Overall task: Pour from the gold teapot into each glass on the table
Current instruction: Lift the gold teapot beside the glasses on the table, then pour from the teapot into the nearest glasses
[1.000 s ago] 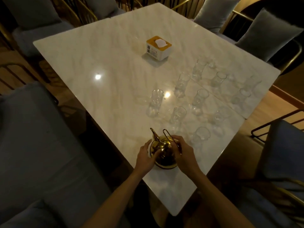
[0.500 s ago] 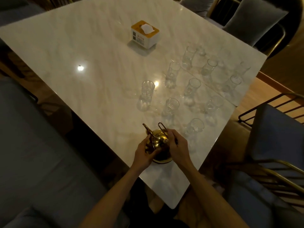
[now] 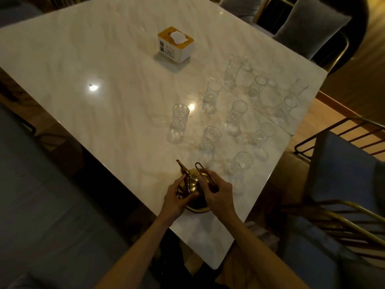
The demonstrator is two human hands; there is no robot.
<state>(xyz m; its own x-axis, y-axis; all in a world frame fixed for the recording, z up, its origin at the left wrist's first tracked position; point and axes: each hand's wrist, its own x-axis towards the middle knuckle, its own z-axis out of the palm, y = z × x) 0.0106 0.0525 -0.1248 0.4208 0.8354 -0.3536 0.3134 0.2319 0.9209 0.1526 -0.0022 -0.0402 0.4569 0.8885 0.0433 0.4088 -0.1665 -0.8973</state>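
Pale marble table [image 3: 108,97] with clear glasses [image 3: 179,116], gold teapot [image 3: 194,185], and tissue box [image 3: 175,45].

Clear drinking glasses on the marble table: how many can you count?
10 clear glasses, in diagonal rows: three nearest the gold teapot, three in the middle, three beyond, one by the far right edge. Dim light may hide others.
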